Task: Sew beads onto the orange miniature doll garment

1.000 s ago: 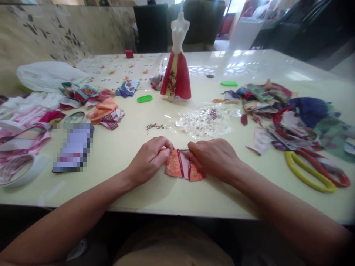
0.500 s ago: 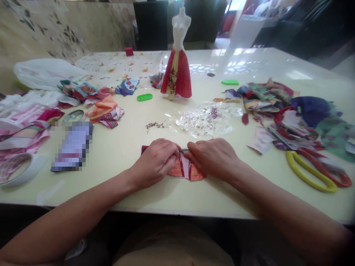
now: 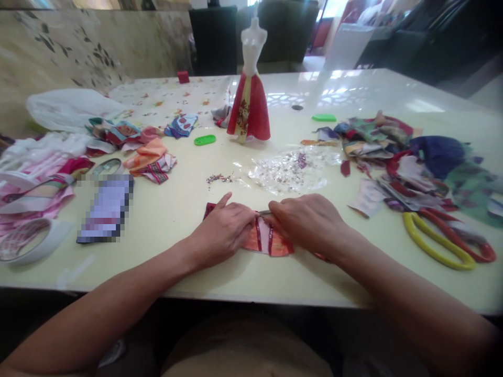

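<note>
In the head view, an orange, pink and dark-red piece of fabric (image 3: 264,238) lies on the table under both hands, with two dark-red strips running down its middle. My left hand (image 3: 226,228) is closed at its upper edge, fingertips gripping the cloth, one finger lifted. Closed too, my right hand (image 3: 304,220) pinches a thin grey metal tool (image 3: 265,212) that points left to the fabric's top edge. Its kind is hard to make out. The fingertips of both hands nearly meet there.
Beyond the hands are a clear plastic sheet (image 3: 293,170) with sequins and a small pile of beads (image 3: 220,179). A white doll mannequin (image 3: 249,99) in a red skirt stands behind. Fabric scraps (image 3: 377,136) lie right; a phone (image 3: 106,207) and tape roll (image 3: 29,241) lie left.
One finger of my left hand has lifted away from the others. More of the thin metal tool shows between the hands. The camera view has shifted slightly.
</note>
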Demonstrator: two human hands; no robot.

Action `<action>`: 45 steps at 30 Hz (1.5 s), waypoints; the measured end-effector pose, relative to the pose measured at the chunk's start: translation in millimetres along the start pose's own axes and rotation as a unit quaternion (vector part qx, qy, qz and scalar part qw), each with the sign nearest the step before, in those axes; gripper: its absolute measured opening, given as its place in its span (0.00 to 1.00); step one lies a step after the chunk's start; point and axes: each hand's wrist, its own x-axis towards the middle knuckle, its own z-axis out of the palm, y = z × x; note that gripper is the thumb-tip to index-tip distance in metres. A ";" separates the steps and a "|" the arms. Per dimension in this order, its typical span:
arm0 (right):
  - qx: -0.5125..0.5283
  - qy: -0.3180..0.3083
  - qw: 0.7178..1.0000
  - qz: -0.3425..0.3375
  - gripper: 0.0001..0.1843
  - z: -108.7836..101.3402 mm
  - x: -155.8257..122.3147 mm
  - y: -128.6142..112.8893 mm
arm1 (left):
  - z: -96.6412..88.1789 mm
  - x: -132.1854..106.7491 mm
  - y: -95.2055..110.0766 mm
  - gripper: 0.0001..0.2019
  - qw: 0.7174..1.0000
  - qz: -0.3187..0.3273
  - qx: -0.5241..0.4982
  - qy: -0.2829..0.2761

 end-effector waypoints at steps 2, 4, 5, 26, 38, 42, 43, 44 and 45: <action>-0.002 0.005 1.000 0.006 0.20 -2.0 -1.5 2.9 | 0.1 -0.1 -0.2 0.08 1.000 -0.001 -0.003 0.007; -0.005 0.013 1.000 0.022 0.21 -6.0 -3.0 7.1 | -0.4 0.3 -0.9 0.08 1.000 -0.008 -0.012 0.010; 0.000 0.014 1.000 0.026 0.21 -8.7 -3.8 8.9 | -0.9 0.6 -1.4 0.08 1.000 -0.015 -0.023 0.010; 0.178 -0.079 0.966 -0.170 0.19 -18.5 -18.5 -17.6 | -7.3 5.6 -19.9 0.08 0.956 -0.147 -0.212 0.139; 0.406 0.056 0.896 -0.170 0.23 -21.2 -12.8 14.7 | -11.3 5.7 -18.0 0.08 0.909 -0.183 -0.307 0.212; 0.440 0.096 0.884 -0.128 0.21 -15.4 -8.9 21.3 | -12.4 5.3 -16.5 0.08 0.902 -0.194 -0.310 0.228; 0.438 0.111 0.885 -0.114 0.21 -13.2 -7.1 22.6 | -12.2 5.2 -16.5 0.08 0.899 -0.192 -0.316 0.234; 0.434 0.124 0.887 -0.101 0.20 -11.1 -5.2 23.9 | -11.7 5.3 -16.8 0.08 0.896 -0.189 -0.321 0.242; 0.430 0.136 0.888 -0.089 0.20 -9.1 -3.3 25.3 | -11.0 5.6 -17.6 0.08 0.892 -0.184 -0.328 0.250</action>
